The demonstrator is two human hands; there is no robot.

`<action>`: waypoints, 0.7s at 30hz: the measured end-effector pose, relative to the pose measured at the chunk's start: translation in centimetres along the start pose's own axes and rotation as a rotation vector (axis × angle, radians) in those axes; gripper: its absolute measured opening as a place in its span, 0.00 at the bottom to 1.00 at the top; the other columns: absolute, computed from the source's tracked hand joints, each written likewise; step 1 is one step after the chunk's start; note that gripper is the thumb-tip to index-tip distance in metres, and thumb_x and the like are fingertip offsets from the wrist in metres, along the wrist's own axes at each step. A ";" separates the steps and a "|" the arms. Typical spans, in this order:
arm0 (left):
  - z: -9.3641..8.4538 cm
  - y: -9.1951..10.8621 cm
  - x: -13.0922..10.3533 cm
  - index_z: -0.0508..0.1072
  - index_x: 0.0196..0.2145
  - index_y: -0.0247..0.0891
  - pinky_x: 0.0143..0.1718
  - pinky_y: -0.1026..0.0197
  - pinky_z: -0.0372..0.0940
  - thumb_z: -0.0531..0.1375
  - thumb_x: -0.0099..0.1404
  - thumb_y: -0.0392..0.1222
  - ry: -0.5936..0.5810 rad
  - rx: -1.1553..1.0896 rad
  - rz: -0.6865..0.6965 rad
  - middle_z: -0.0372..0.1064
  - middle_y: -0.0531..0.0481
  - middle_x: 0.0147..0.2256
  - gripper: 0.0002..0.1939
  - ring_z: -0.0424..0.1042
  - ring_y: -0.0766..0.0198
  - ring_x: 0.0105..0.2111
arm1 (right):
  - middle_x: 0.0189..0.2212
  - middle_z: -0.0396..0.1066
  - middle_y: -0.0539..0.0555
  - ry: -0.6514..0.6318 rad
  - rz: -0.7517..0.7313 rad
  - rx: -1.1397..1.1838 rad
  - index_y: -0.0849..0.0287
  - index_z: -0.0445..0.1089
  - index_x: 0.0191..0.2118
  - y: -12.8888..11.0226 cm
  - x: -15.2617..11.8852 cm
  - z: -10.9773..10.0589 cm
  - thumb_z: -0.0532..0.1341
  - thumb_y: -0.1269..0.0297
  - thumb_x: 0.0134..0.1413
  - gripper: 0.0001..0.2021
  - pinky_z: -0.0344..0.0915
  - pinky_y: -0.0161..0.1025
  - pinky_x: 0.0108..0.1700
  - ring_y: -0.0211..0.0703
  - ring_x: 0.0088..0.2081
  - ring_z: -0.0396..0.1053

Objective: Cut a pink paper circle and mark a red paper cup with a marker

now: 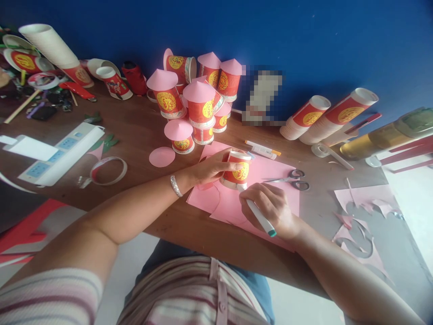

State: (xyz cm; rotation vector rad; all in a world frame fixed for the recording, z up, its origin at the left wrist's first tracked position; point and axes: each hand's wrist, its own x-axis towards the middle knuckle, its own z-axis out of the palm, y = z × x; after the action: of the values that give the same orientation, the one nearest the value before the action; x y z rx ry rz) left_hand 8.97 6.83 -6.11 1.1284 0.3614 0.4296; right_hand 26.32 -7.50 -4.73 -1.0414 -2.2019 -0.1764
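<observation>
Grips paper cup [242, 171] in left hand [216, 166]; pinches marker [260, 216] in right hand [272, 203], nearer front edge of table [182, 228], axis toward cup

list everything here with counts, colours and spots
held cup: one, red-white, centre
marker: one, white-green, centre
paper: count unclear, pink, centre
scissors: one, dark handles, paper's right edge
sticks: two, white-orange, behind paper
disc: one, pink, beside paper
coned cups: several, red-pink, back
cup stacks: three, red-white, back
power strip: one, white-blue, left
tape rolls: several, whitish, both sides
bottle: one, gold, far right
scraps: several, pink, right
clutter: much, mixed, back left
table: one, brown, beneath
wall: one, blue, back
left grip: one, on cup
right grip: one, on marker
</observation>
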 end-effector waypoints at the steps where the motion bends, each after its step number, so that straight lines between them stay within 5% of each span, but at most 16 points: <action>1: 0.0 0.1 0.0 0.78 0.51 0.35 0.45 0.57 0.68 0.74 0.62 0.49 0.002 0.007 -0.001 0.77 0.41 0.44 0.24 0.75 0.58 0.43 | 0.28 0.71 0.47 0.002 0.000 0.001 0.56 0.67 0.43 0.0 0.0 0.0 0.60 0.80 0.62 0.11 0.64 0.35 0.27 0.36 0.25 0.66; 21: -0.5 -0.7 0.2 0.77 0.51 0.35 0.46 0.57 0.68 0.75 0.61 0.44 0.015 -0.069 -0.007 0.76 0.42 0.46 0.23 0.74 0.60 0.43 | 0.27 0.69 0.46 0.021 -0.014 -0.055 0.55 0.65 0.41 0.1 0.1 0.1 0.60 0.80 0.63 0.11 0.63 0.35 0.26 0.35 0.24 0.65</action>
State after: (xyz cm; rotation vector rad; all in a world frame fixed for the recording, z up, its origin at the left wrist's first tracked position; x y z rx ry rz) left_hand 9.01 7.08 -6.90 1.0570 0.3613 0.4411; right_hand 26.34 -7.33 -4.74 -1.0496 -2.1970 -0.2541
